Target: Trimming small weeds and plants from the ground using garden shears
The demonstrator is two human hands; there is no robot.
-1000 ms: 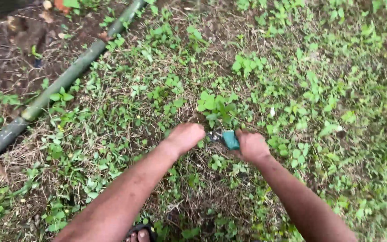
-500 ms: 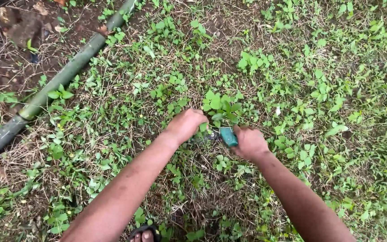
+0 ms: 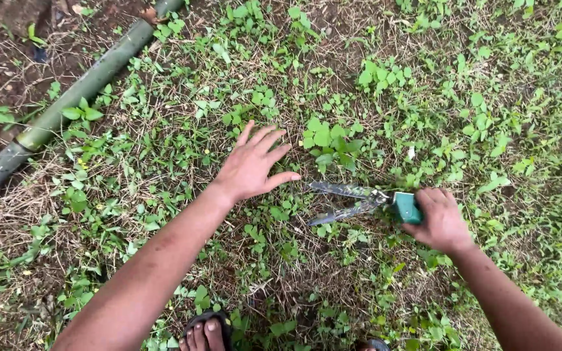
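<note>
— What does the head view show at this moment?

— A person bends over a weedy patch of ground. The right hand [image 3: 442, 221] is wrapped tight around the teal handle of a pair of garden shears [image 3: 359, 202], whose two grey blades stand parted in a narrow V, pointing toward the left hand and lying low over the dry grass.

— And the left hand?

— The left hand [image 3: 252, 166] is spread flat, fingers splayed and holding nothing, palm down over the weeds. It sits just beside the blade tips, a small gap apart from them. Whether the palm presses on the ground or hovers just above it cannot be told from this angle.

— What grows around the blades?

— A clump of broad-leaved weeds [image 3: 328, 141] stands just beyond the shears, between the two hands and a little farther from the person. Smaller green shoots and straw-coloured dry grass cover the rest of the patch.

— Anything else in frame?

— A long green bamboo pole [image 3: 66, 107] lies slantwise on the ground at upper left, well apart from both hands, with bare dark soil behind it. At the bottom edge the toes of a foot in a dark sandal [image 3: 204, 331] show, below the left forearm.
</note>
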